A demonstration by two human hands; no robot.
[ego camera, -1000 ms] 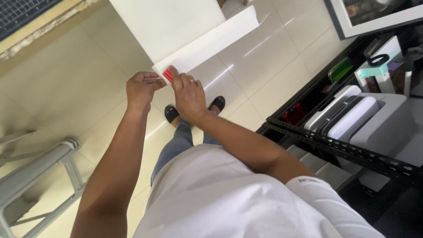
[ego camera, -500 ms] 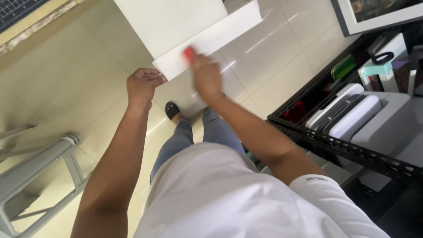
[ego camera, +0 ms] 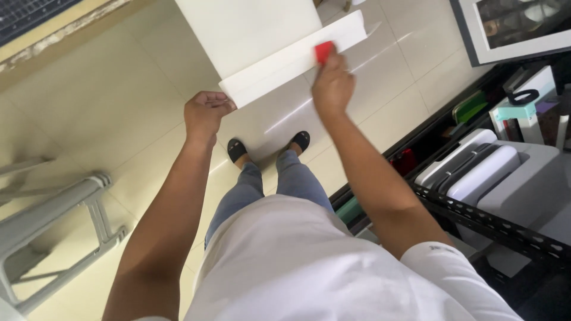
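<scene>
A white board point(ego camera: 256, 30) with a folded white strip along its near edge stands in front of me over the tiled floor. My left hand point(ego camera: 205, 113) pinches the strip's left end at the corner. My right hand point(ego camera: 332, 83) presses a small red tool point(ego camera: 323, 52) against the strip near its right part. Both arms reach forward from my white shirt. My jeans and black shoes show below the board.
A black metal shelf point(ego camera: 493, 226) stands at the right with grey and white machines point(ego camera: 476, 172) and small coloured items on it. A grey plastic stool point(ego camera: 53, 220) is at the lower left. A framed cabinet point(ego camera: 511, 30) is at the top right.
My right hand has slid the red tool rightward along the strip, away from my left hand. The left hand has stayed at the strip's left corner.
</scene>
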